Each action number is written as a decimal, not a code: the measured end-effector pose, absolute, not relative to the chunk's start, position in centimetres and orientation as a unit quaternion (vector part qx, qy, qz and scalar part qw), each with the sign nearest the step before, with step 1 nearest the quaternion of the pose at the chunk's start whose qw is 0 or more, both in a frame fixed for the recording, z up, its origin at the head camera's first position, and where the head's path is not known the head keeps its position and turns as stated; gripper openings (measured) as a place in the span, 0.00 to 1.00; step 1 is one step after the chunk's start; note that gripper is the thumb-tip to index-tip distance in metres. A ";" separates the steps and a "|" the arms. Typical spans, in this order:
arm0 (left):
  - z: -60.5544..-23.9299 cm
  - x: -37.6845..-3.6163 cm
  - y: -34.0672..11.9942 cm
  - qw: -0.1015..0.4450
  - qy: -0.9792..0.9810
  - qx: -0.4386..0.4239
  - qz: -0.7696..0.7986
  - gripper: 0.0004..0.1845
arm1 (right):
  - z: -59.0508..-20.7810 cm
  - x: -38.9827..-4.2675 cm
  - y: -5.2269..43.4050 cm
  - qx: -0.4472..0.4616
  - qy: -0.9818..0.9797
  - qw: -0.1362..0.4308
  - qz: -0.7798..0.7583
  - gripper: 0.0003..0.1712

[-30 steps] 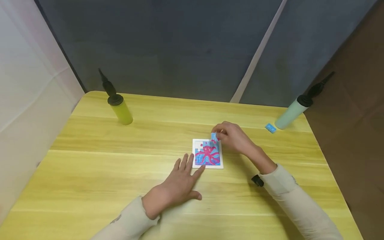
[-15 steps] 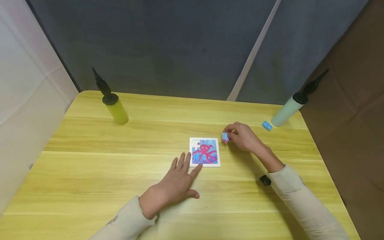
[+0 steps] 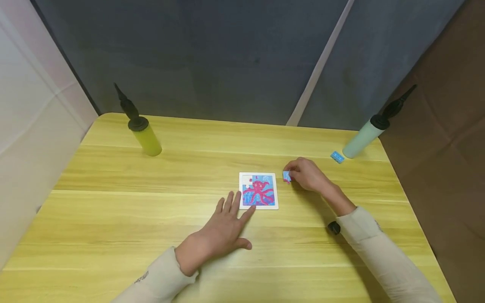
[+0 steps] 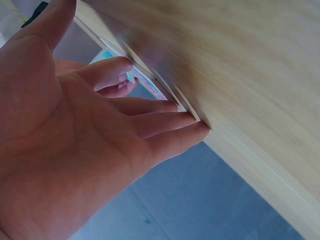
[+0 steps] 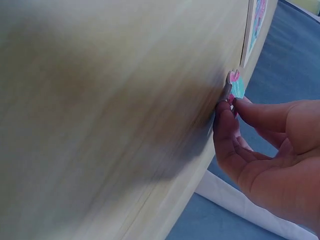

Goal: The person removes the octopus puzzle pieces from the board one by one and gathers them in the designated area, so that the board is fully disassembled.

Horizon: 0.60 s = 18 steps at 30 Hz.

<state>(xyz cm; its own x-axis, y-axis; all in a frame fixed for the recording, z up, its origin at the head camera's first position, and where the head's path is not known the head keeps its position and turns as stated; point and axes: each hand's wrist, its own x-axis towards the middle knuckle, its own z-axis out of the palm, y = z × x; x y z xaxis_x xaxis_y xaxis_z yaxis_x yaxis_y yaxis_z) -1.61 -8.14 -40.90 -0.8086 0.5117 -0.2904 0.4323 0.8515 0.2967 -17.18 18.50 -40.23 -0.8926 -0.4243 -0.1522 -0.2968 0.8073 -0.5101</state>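
A square jigsaw puzzle (image 3: 259, 191) with a pink octopus on blue lies in a white frame mid-table; its top-left corner shows bare white. My left hand (image 3: 221, 229) is spread flat, with fingertips at the frame's left and lower edges. Just right of the frame, my right hand (image 3: 307, 173) pinches a blue-and-pink puzzle piece (image 3: 286, 176) between thumb and fingers. In the right wrist view the puzzle piece (image 5: 236, 86) is low at the tabletop, thumb on one side. The left wrist view shows the left hand's (image 4: 100, 120) straight fingertips against the wood.
A small blue block-like piece (image 3: 337, 157) lies at the back right beside a pale green hand pump (image 3: 361, 141) with a black top. A yellow-green hand pump (image 3: 147, 141) stands at the back left. Dark cloth (image 3: 197, 59) hangs behind the table.
The right hand has drawn the puzzle piece off the frame's top-right corner to the right and lowered it toward the table. The left hand has stayed at the frame.
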 end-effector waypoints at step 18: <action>-41.0 -1.6 -8.3 0.179 0.945 0.251 0.111 0.51 | -40.4 -17.0 17.7 -0.182 0.944 0.142 -0.236 0.11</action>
<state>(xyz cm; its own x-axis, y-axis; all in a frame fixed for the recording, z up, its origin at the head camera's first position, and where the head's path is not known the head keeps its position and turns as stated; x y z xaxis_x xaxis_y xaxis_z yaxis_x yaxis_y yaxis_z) -1.57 -8.26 -41.03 -0.8102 0.5132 -0.2833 0.4339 0.8500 0.2987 -17.00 17.72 -40.40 -0.8934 -0.4111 -0.1811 -0.2772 0.8218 -0.4978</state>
